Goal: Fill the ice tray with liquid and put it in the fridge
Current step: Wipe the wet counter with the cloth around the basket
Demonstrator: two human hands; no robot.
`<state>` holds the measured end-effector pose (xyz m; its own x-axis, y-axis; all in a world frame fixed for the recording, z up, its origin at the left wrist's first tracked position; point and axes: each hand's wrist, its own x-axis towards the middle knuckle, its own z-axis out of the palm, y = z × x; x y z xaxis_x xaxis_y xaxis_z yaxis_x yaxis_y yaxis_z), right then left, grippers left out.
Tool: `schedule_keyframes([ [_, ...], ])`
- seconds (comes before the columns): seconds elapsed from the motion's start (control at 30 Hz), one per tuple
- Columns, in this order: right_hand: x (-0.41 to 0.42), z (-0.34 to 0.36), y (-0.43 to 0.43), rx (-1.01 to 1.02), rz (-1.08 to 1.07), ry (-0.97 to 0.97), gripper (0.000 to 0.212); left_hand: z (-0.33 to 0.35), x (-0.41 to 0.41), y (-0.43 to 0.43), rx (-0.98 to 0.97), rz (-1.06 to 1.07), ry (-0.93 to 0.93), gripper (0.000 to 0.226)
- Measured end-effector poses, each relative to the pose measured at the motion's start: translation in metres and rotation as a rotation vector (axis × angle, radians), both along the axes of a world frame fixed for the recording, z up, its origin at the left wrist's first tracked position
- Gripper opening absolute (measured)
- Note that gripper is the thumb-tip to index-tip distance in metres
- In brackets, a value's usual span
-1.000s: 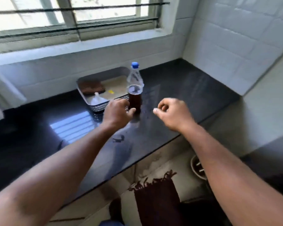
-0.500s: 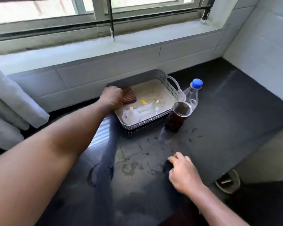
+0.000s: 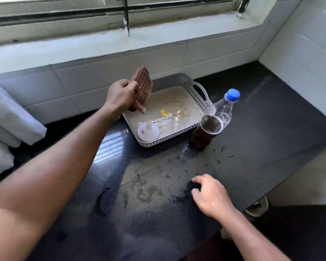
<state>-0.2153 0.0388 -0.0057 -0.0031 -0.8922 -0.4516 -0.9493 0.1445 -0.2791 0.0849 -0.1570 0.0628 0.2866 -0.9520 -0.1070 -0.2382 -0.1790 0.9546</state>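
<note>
Table (image 3: 262, 140): black, glossy, streaked with wet patches toward the front edge; set below a tiled wall and a window sill.

Basket (image 3: 167, 138): white, perforated walls, loop handle on the right end; standing on the table against the wall; pale floor, wet and smeared.

Left hand (image 3: 120, 97): over the basket's left end, fingers clenched round a cloth, lifting it clear of the basket floor.

Right hand (image 3: 211, 196): near the front edge of the table, released, fingers loosely bent, tips resting on the wet surface.

Bottle (image 3: 225, 110): clear plastic, blue cap on, upright, just beside the basket's right end.

Glass (image 3: 205, 132): upright, partly filled with brown liquid, at the basket's front right corner, in front of the bottle.

Cloth (image 3: 142, 85): red-brown check, folded, hanging tilted from the left hand.

Funnel (image 3: 148, 131): white, spout up, in the basket's front left corner.

Clear item (image 3: 167, 123): glinting, flat on the basket floor beside the funnel; possibly the ice tray, cannot tell.

Yellow tag (image 3: 163, 112): small, on the basket floor.
</note>
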Motion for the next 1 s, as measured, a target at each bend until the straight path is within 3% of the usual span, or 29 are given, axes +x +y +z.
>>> schedule_keyframes([
  [0.07, 0.006, 0.011, -0.012, -0.068, -0.206, -0.275, 0.026, 0.013, -0.007, 0.040, 0.040, -0.072, 0.569, 0.027],
  [0.1, 0.010, 0.017, -0.017, -0.093, -0.313, -0.460, 0.017, 0.017, -0.012, 0.063, 0.085, -0.157, 0.744, 0.033],
  [0.13, 0.015, 0.025, -0.021, -0.092, -0.403, -0.654, 0.013, 0.019, -0.019, 0.085, 0.127, -0.238, 0.863, 0.036],
  [0.2, 0.026, 0.038, -0.026, 0.005, -0.520, -0.999, 0.028, 0.014, -0.038, 0.125, 0.219, -0.325, 0.996, 0.036],
  [0.27, 0.035, 0.047, -0.028, 0.077, -0.542, -1.205, 0.054, -0.001, -0.061, 0.162, 0.328, -0.319, 1.002, 0.038],
  [0.3, 0.038, 0.049, -0.028, 0.060, -0.542, -1.258, 0.058, -0.011, -0.073, 0.177, 0.367, -0.291, 0.961, 0.036],
  [0.4, 0.044, 0.046, -0.024, -0.088, -0.586, -1.209, 0.022, -0.034, -0.102, 0.208, 0.401, -0.168, 0.865, 0.032],
  [0.47, 0.043, 0.041, -0.018, -0.108, -0.562, -1.110, 0.016, -0.047, -0.110, 0.221, 0.407, -0.108, 0.833, 0.033],
  [0.6, 0.032, 0.037, -0.009, 0.056, -0.520, -1.214, 0.026, -0.059, -0.108, 0.237, 0.368, -0.191, 0.794, 0.025],
  [0.67, 0.029, 0.038, -0.007, 0.154, -0.491, -1.290, 0.028, -0.059, -0.103, 0.237, 0.347, -0.251, 0.794, 0.040],
  [0.83, 0.026, 0.041, -0.010, 0.400, -0.478, -1.474, 0.055, -0.053, -0.100, 0.226, 0.306, -0.202, 0.942, 0.040],
  [0.93, 0.019, 0.042, -0.012, 0.488, -0.337, -1.451, 0.062, -0.056, -0.096, 0.220, 0.365, -0.124, 0.896, 0.063],
  [1.0, 0.022, 0.040, -0.008, 0.465, -0.253, -1.370, 0.056, -0.056, -0.090, 0.220, 0.397, -0.220, 0.848, 0.066],
])
